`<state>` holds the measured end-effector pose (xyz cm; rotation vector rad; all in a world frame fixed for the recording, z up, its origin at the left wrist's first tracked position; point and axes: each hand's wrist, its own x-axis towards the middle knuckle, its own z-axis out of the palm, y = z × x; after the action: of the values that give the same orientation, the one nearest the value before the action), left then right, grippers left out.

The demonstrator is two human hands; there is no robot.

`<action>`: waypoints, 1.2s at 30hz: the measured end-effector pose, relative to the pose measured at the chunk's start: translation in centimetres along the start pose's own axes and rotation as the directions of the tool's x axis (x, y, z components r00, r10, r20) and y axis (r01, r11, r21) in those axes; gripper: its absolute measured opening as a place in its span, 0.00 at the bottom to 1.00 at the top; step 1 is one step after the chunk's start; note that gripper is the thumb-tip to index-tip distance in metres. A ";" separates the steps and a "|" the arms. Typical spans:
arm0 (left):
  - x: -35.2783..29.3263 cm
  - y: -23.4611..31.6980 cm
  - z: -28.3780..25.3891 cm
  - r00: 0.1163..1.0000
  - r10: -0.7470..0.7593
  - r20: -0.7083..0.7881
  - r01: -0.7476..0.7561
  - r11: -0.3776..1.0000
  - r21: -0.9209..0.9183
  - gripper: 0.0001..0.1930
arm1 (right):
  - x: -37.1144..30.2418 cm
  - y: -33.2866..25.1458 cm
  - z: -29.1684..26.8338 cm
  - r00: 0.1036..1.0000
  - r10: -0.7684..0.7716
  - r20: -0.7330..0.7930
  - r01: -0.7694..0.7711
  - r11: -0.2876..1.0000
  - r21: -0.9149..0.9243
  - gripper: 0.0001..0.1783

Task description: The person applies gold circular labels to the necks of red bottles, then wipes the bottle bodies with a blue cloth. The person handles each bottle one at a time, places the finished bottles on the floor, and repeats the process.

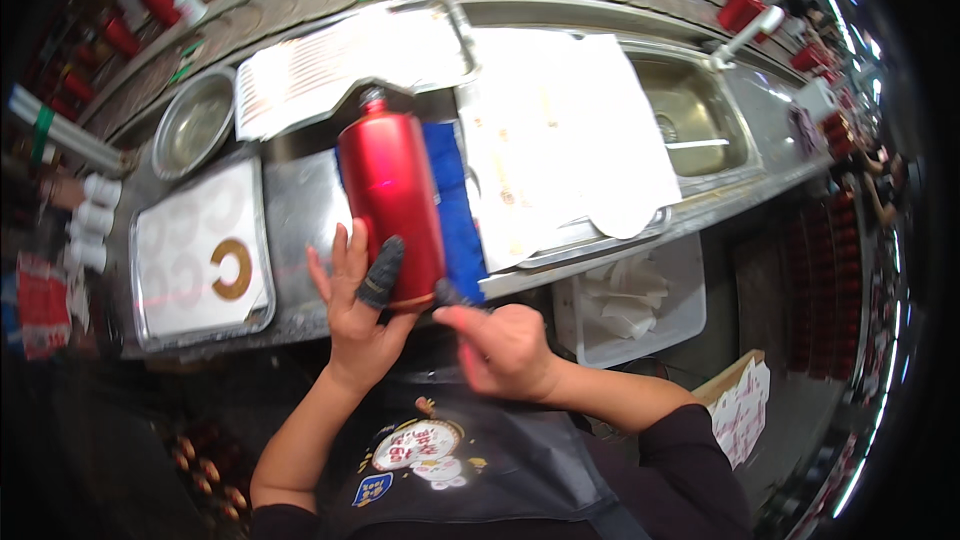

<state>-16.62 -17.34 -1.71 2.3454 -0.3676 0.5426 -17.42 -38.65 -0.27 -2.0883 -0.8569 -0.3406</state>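
Observation:
A shiny red bottle [392, 190] with a dark threaded neck lies on a blue cloth [456, 205], neck pointing away from me. A thin gold band [412, 304] shows along its lower rim. My left hand [362, 315] grips it near the base: one finger in a dark grey finger cot presses on its side, the thumb sits at the bottom edge, and the other fingers fan out left. At the base's right edge, my right hand [508, 348] is closed, with the thumb and a dark-covered fingertip touching the rim. Whatever its curled fingers may hold is hidden.
To the left, a tray [265, 315] carries a white sheet with one gold C-shaped piece [232, 268]. Beyond are a metal bowl [195, 122] and striped sheets [335, 60]. White sheets [575, 130] lie right, beside a sink [690, 115]. Below stands a white bin [690, 315] with paper scraps.

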 end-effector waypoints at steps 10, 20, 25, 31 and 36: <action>-0.1 -1.0 0.6 0.999 0.013 -0.041 -0.013 1.000 -0.018 0.37 | 5.0 -2.2 -0.5 0.903 -0.142 0.406 0.065 0.978 0.198 0.23; 0.5 -0.5 -0.4 1.000 0.006 0.025 -0.004 0.996 -0.086 0.43 | 10.8 18.4 -11.7 0.803 0.575 0.158 -0.345 0.663 -0.664 0.25; 0.4 -0.7 -0.4 0.999 -0.010 0.051 0.013 0.998 -0.067 0.46 | 12.0 22.1 -13.2 0.767 0.612 0.191 -0.381 0.675 -0.632 0.31; -0.1 -1.4 -0.1 0.999 0.002 0.051 0.002 0.997 -0.081 0.48 | 11.7 22.2 -16.1 0.663 0.734 0.150 -0.447 0.549 -0.706 0.34; -0.1 -1.5 0.0 0.998 0.007 0.061 0.000 0.994 -0.107 0.47 | 12.6 23.5 -15.1 0.756 0.613 0.232 -0.380 0.698 -0.607 0.29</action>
<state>-16.12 -16.27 -2.60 2.2620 -0.4185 0.4428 8.69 -54.61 1.35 -2.8860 -0.3748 0.2295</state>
